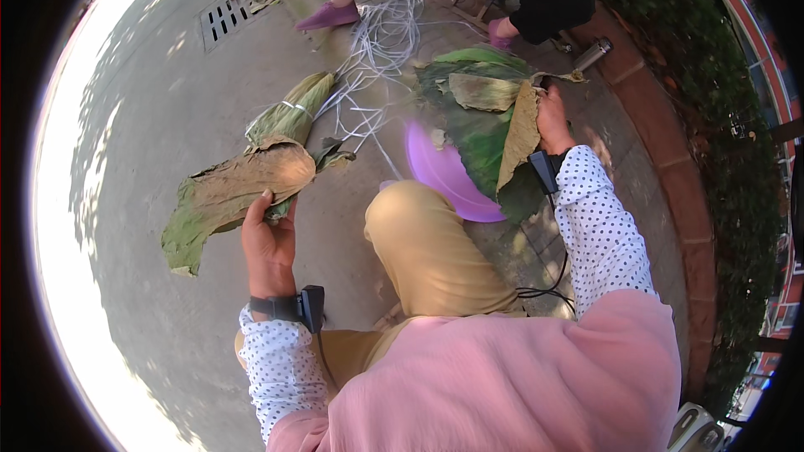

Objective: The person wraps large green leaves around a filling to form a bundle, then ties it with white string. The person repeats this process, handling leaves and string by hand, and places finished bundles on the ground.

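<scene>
My left hand [270, 243] is closed on a large dried leaf [251, 169], brown and green with a torn edge, its thumb pressed on top. Just beyond it lies a leaf bundle [293, 109] tied round with white string. On the right, my right hand [553, 121] grips the edge of several big leaves [473, 105], green with brown, curled parts. They hang over a purple basin [444, 174] and hide much of it. Some of the right hand's fingers are behind the leaves.
Loose white plastic string [385, 42] lies tangled on the ground ahead. Another person in purple shoes [329, 16] sits beyond it. A metal flask [593, 53] stands by the brick kerb [662, 134], with a hedge behind. A drain grate [226, 17] is at the far left.
</scene>
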Motion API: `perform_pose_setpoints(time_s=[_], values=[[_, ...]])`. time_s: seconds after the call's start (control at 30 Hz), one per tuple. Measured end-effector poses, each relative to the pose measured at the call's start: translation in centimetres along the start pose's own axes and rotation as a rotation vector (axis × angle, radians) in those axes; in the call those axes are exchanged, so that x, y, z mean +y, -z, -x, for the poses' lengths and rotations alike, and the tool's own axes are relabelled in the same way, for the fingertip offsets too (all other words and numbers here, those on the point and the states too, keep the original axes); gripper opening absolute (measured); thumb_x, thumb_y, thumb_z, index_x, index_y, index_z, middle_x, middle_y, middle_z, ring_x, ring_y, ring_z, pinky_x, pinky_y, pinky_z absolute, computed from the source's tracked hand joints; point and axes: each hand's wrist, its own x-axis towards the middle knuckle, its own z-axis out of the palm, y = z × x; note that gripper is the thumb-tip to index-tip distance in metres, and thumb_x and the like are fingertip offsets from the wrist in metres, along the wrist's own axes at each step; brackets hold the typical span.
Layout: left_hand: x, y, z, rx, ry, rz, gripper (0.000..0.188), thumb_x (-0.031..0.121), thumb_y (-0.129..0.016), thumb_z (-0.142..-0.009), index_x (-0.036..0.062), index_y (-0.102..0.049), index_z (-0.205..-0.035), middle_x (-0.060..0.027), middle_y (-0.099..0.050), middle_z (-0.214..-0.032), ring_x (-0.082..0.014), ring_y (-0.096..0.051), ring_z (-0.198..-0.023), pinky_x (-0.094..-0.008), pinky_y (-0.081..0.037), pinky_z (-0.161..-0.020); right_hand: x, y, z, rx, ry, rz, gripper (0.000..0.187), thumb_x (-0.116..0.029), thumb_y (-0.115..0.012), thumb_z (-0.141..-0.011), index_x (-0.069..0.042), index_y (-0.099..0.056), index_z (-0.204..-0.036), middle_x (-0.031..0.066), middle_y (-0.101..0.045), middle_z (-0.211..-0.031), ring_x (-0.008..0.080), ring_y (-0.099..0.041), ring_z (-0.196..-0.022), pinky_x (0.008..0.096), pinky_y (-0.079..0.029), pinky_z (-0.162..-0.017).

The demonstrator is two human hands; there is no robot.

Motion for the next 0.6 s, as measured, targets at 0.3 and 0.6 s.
perform_pose_setpoints(time_s=[0.3, 0.6], values=[[0.1, -0.8, 0.4, 0.013, -0.002, 0.002, 0.032, 0.0, -0.063, -0.095, 0.0022, -0.06, -0.128, -0.0099, -0.07, -0.124, -0.0282, -0.071, -0.113, -0.0454, -0.061, -0.099, 5.2, -0.8, -2.4, 0.094, 0.091, 0.2, 0.052, -0.018, -0.058, -0.102, 0.001, -0.043, -0.148, 0.0197, -0.06, -0.139, 0.031, -0.061, -0.119, 0.0395, -0.047, -0.102], [0.1, -0.5, 0.4, 0.042, -0.001, -0.002, 0.035, 0.001, -0.063, -0.095, 0.003, -0.059, -0.13, -0.01, -0.07, -0.125, -0.0287, -0.07, -0.114, -0.0452, -0.061, -0.099, 4.0, 2.3, -0.6, 0.099, 0.145, 0.028, 0.05, -0.018, -0.053, -0.102, -0.001, -0.041, -0.147, 0.015, -0.061, -0.132, 0.0252, -0.059, -0.117, 0.036, -0.046, -0.101]])
